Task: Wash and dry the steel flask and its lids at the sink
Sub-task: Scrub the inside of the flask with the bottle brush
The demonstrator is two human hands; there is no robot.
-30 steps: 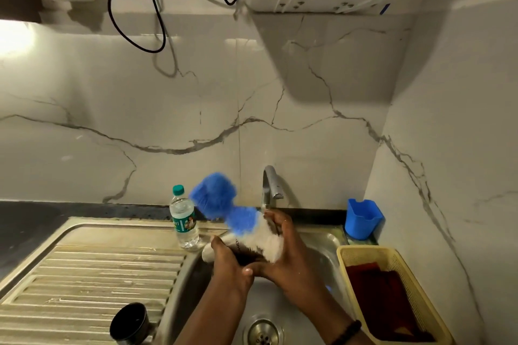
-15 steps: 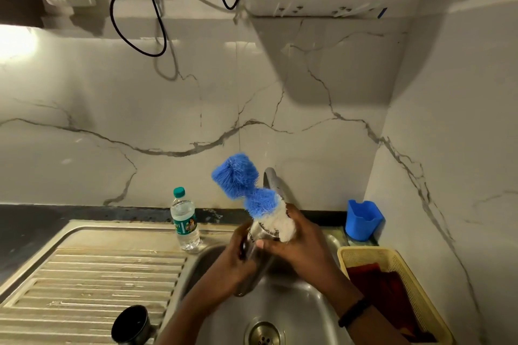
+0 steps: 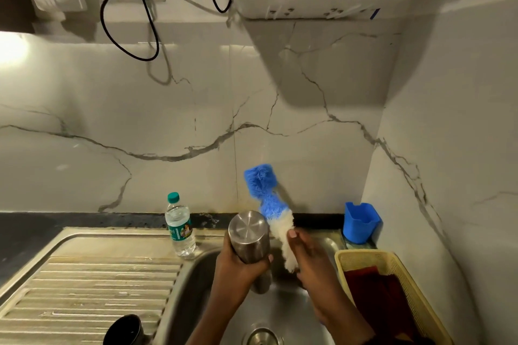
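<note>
Two hands work over the sink (image 3: 196, 283). Left fingers (image 3: 265, 259) wrap tight round the flask (image 3: 249, 238), held base-up above the basin. Right fingers (image 3: 293, 234) pinch the brush (image 3: 269, 204) by its white lower part, just right of the flask, bristles pointing up toward the wall. Left hand (image 3: 238, 272) and right hand (image 3: 311, 258) are close, not touching.

Judging by this, scrubbing is the step in hand: the inverted flask looks ready for draining or an outside scrub, so next comes a rinse.

A dark cup-like thing (image 3: 124, 329), perhaps a lid, sits left of the sink, cut off by the frame. The flask's mouth is hidden behind the left hand; the tap is hidden too, so I cannot tell whether water runs.
</note>
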